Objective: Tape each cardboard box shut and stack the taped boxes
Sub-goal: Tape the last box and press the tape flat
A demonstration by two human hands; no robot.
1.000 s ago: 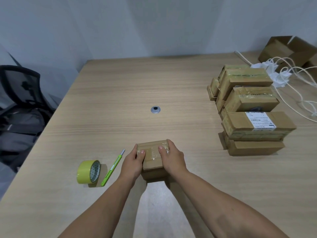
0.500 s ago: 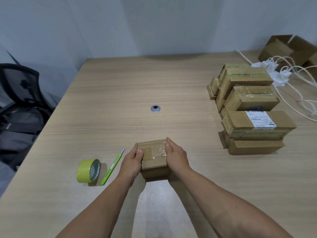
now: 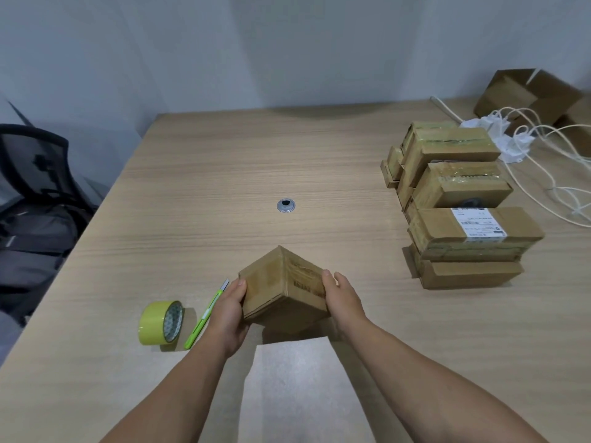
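Note:
A small cardboard box (image 3: pixel 281 284) with clear tape on its right face sits turned cornerwise near the table's front edge, one edge pointing up and away from me. My left hand (image 3: pixel 228 310) grips its left side and my right hand (image 3: pixel 343 298) grips its right side. A roll of yellow-green tape (image 3: pixel 161 322) stands on edge to the left, with a green utility knife (image 3: pixel 206 314) lying between it and my left hand. Stacks of taped boxes (image 3: pixel 460 199) stand at the right.
An open cardboard box (image 3: pixel 531 94) sits at the far right corner, with white chargers and cables (image 3: pixel 524 145) beside the stacks. A metal cable grommet (image 3: pixel 285 205) marks the table's (image 3: pixel 224 174) middle. A black chair (image 3: pixel 35 174) stands off the left edge.
The box has been lifted and rotated from lying flat with its taped top up to a cornerwise tilt. Both hands shifted from its top edges to its sides.

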